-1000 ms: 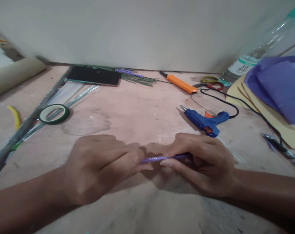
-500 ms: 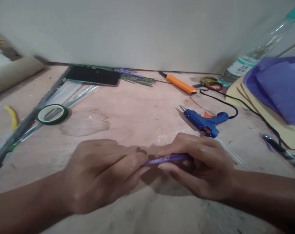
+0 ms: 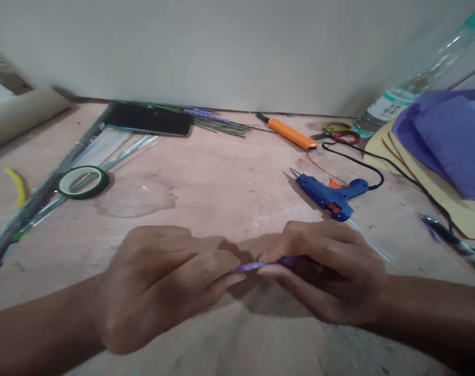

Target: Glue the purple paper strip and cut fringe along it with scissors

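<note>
Between my two hands runs a thin purple strip [image 3: 251,266], perhaps rolled or folded paper; most of it is hidden by fingers. My left hand [image 3: 166,282] is closed, pinching one end between thumb and forefinger. My right hand [image 3: 325,271] pinches the strip a short way along, its thumb below and forefinger above, and more purple shows behind those fingertips. Just beyond the right hand lies a blue glue gun [image 3: 329,196] with an orange trigger, its nozzle turned to the far left.
At the back are a black phone [image 3: 149,121], green stems with a purple flower spike [image 3: 206,115], an orange cutter [image 3: 292,134] and scissors [image 3: 341,133]. Green tape [image 3: 83,183] lies left. A bottle [image 3: 390,107], purple sheets [image 3: 452,146] and a pen [image 3: 454,243] stand or lie right.
My right thumb and forefinger have closed onto the purple strip, nearer the left hand's grip. Both hands sit slightly lower, and less of the strip shows between them.
</note>
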The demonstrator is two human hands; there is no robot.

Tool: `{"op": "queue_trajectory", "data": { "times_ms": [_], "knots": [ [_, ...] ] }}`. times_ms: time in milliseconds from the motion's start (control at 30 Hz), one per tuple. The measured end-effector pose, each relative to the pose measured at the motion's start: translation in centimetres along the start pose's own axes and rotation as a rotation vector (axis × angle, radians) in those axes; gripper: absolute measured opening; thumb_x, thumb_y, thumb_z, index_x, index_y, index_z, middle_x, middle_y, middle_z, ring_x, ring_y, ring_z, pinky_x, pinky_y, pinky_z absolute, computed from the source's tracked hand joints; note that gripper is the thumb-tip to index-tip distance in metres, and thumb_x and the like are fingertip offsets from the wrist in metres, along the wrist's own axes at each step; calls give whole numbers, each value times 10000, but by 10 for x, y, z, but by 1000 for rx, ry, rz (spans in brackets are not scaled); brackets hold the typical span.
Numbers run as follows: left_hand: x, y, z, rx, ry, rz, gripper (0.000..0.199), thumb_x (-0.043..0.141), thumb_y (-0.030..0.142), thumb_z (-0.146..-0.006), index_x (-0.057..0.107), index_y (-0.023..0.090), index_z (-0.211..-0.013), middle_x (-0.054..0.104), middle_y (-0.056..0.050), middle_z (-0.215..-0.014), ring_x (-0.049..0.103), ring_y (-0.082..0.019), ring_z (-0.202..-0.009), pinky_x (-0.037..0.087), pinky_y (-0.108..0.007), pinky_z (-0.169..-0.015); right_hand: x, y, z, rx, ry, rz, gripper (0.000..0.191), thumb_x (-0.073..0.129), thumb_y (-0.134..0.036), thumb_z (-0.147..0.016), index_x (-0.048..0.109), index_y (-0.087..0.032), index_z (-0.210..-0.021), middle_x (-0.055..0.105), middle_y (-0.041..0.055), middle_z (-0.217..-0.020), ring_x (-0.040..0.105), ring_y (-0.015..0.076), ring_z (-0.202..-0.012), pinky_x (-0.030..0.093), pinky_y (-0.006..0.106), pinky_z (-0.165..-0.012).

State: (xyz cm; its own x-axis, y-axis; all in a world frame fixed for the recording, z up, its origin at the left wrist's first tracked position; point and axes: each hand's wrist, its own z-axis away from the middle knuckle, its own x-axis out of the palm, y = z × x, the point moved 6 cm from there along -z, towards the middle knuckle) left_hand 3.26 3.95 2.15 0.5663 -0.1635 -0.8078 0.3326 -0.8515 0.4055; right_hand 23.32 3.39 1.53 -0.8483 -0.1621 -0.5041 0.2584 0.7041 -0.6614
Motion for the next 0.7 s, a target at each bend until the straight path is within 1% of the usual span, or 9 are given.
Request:
{"op": "queue_trajectory", "data": {
  "times_ms": [133, 200, 300, 400, 467, 500, 533, 633, 700],
  "knots": [
    [0, -3, -4, -5, 23, 16, 157, 559, 241, -1180, 698, 257, -1107, 867, 48, -917, 789, -117, -690, 604, -213, -615, 0, 2, -2, 20, 17, -78, 193, 872, -128, -960, 736, -172, -1090, 779, 46, -815, 693, 157, -656, 549, 285, -571],
    [-2, -3, -6, 0, 56, -30, 169, 564, 280, -1180, 709, 246, -1098, 884, 29, -942, 803, -133, -697, 612, -242, -617, 0, 3, 0, 30, 35, -96, 316, 900, -132, -924, 737, -164, -1193, 809, 71, -930, 749, 182, -762, 603, 301, -665],
    [-3, -3, -6, -4, 61, -91, 137, 578, 276, -1166, 696, 245, -1103, 890, 22, -925, 804, -154, -663, 603, -283, -609, -4, 11, 4, 114, 89, -120, 457, 877, -168, -920, 711, -196, -1345, 802, 78, -1090, 766, 202, -826, 631, 322, -693],
    [-4, -3, -5, -10, 68, -98, 167, 549, 270, -1172, 699, 238, -1105, 897, 6, -939, 800, -160, -646, 583, -289, -593, -17, 26, 2, 245, 214, -168, 334, 811, -238, -1009, 735, -233, -1335, 790, 76, -1174, 781, 222, -921, 649, 342, -751],
    [-3, -3, -5, -22, 71, -85, 230, 528, 292, -1184, 719, 229, -1073, 885, 10, -887, 773, -148, -595, 565, -280, -569, -36, 33, -4, 254, 394, -135, 123, 782, -273, -1068, 781, -226, -1181, 791, 59, -1066, 763, 214, -916, 623, 330, -748],
    [-1, -5, -5, -32, 64, -75, 264, 519, 301, -1189, 733, 228, -1055, 876, 15, -854, 760, -142, -573, 562, -273, -564, -47, 35, -8, 255, 482, -114, 45, 768, -264, -1086, 783, -222, -1079, 771, 43, -970, 735, 196, -839, 588, 313, -686],
    [0, -6, -6, -48, 52, -65, 284, 514, 303, -1191, 754, 229, -1058, 870, 20, -832, 752, -137, -558, 565, -266, -567, -56, 38, -12, 247, 541, -119, 121, 757, -236, -1096, 757, -218, -976, 726, 26, -857, 683, 172, -725, 535, 305, -613],
    [5, -12, -7, -60, 32, -16, 260, 514, 256, -1178, 771, 253, -1142, 896, 19, -902, 813, -146, -650, 598, -245, -614, -67, 42, -27, 266, 503, -206, 285, 734, -210, -1115, 638, -230, -848, 553, -22, -656, 488, 133, -535, 353, 319, -483],
    [7, -15, -5, -43, 10, 61, 209, 541, 234, -1162, 748, 249, -1191, 914, 5, -1020, 852, -148, -750, 636, -235, -686, -65, 37, -32, 273, 395, -84, 437, 674, -237, -1150, 543, -237, -733, 447, -41, -590, 377, 117, -488, 254, 326, -450]
  ]
}}
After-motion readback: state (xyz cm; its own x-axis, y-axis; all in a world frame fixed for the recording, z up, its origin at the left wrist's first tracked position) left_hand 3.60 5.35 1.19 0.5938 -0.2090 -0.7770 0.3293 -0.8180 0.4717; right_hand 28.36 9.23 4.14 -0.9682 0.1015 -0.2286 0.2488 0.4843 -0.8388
